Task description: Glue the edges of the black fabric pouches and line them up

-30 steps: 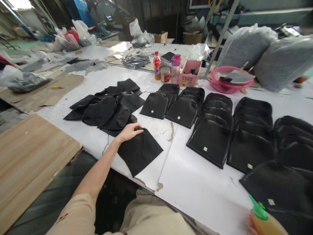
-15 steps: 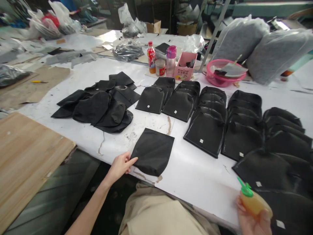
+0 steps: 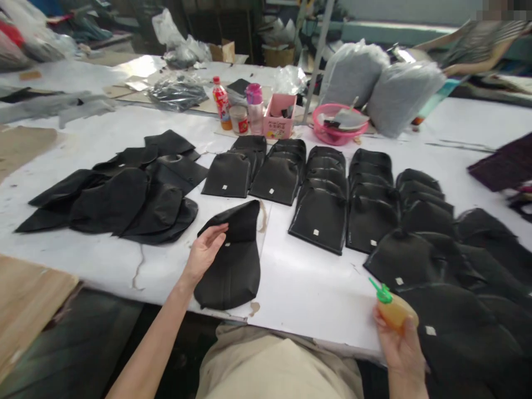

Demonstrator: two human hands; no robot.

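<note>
My left hand (image 3: 206, 249) holds the raised upper layer of a black leather-like piece (image 3: 233, 277) near the table's front edge. The layer stands folded up, and a small white label shows beside my thumb. In my right hand (image 3: 401, 343) is a squeeze bottle (image 3: 397, 311) of yellowish liquid, its green nozzle tilted up and to the left. The bottle is held above the front edge, beside overlapping black pieces (image 3: 453, 321) with small white labels. Between my hands lies bare white table surface (image 3: 303, 288).
A loose heap of black pieces (image 3: 110, 199) lies left; overlapping rows (image 3: 322, 213) spread right. Behind them stand a red-labelled drink bottle (image 3: 222, 105), a pink box (image 3: 280, 119) and a pink basin (image 3: 338, 130). A person (image 3: 477, 44) is beyond the stuffed bags (image 3: 403, 94).
My left hand has lifted the upper layer of the black piece, which lay flat before. My right hand still holds the squeeze bottle. The view has turned right, and a person has appeared.
</note>
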